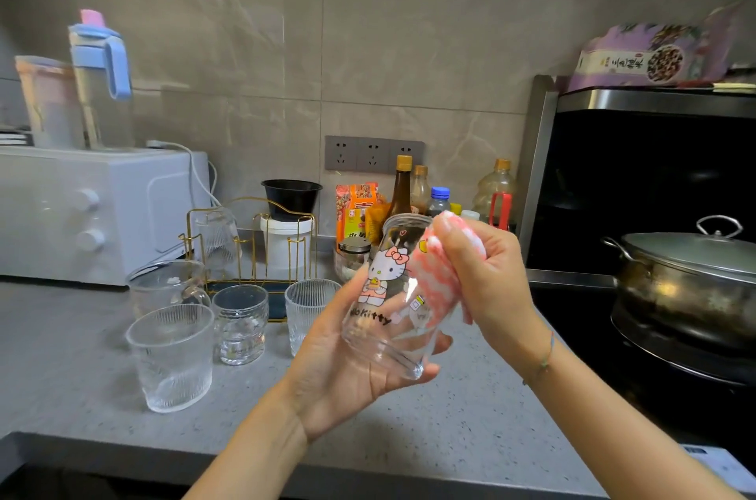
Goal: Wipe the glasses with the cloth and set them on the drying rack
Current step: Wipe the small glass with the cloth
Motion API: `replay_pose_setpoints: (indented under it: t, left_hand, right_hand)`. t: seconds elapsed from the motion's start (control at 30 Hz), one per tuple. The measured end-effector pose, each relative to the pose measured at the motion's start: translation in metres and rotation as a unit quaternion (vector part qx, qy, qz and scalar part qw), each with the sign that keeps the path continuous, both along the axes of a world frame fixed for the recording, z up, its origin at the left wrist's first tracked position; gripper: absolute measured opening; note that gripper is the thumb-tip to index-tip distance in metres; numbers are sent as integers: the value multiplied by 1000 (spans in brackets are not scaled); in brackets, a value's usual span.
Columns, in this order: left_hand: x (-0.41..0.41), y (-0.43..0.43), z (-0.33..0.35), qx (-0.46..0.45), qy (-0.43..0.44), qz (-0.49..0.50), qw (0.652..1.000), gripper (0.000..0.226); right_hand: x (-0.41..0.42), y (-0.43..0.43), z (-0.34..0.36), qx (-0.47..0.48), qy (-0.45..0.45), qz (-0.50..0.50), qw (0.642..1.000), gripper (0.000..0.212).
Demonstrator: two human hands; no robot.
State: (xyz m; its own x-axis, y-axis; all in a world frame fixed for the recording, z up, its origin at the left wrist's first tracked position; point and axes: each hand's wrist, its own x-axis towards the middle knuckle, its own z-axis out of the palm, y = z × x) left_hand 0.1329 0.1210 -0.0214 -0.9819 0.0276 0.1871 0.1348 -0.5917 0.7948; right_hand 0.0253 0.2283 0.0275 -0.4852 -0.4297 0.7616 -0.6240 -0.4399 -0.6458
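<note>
1. A Hello Kitty glass (392,295) is held in the air above the grey countertop (82,377). It is tilted, with its mouth pointing up and away and its base toward the person.
2. The left hand (352,368) cups the glass from below, its fingers curled round the lower half and base.
3. The right hand (478,274) is clenched on a pink-and-white checked cloth (437,287) at the glass's rim. The cloth runs down the right side of the glass, and it is unclear whether it lies inside the glass or against the outside wall.
4. Bare countertop lies beneath the hands and runs to the front edge near the person. The black stove top begins just to the right, where a lidded steel pot (687,278) stands.
5. Four glasses stand upright on the countertop to the left of the hands:
   - a handled cup (163,287)
   - a large ribbed tumbler (172,356)
   - a small patterned glass (240,323)
   - a ribbed tumbler (307,307), the nearest to the left hand
6. Behind them stands the gold wire drying rack (249,250), with one ribbed glass (217,237) hung upside down on it. Its other pegs are free.
7. That makes six glasses in all: one held, four on the countertop and one on the rack.
8. A white microwave (82,213) closes off the left side behind the rack.
</note>
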Motion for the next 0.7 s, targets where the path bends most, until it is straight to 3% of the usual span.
replay_pose_setpoints:
  t: [0.13,0.27,0.4,0.47,0.5,0.6,0.7]
  left_hand:
    - [-4,-5,7,-149,-27,111,982,96]
    - [-5,0,12,-354,-1,219,909,109]
    - [-16,9,3,-425,49,297,854,110]
    - [-17,10,-2,-399,57,303,864,104]
    - [-15,10,-3,-366,48,281,886,98]
    - [-10,17,0,-166,17,143,976,81]
    - [-10,20,-1,18,6,14,1000,67]
  right_hand:
    - [-4,1,5,21,17,-30,999,44]
    - [-5,3,11,69,57,-79,993,37]
    - [-1,2,12,104,72,-102,987,31]
    - [-2,2,10,103,60,-94,988,35]
    - [-2,2,10,100,53,-85,990,38]
    - [-4,5,9,67,-18,-29,997,40]
    - [-4,9,5,53,-62,-3,997,36]
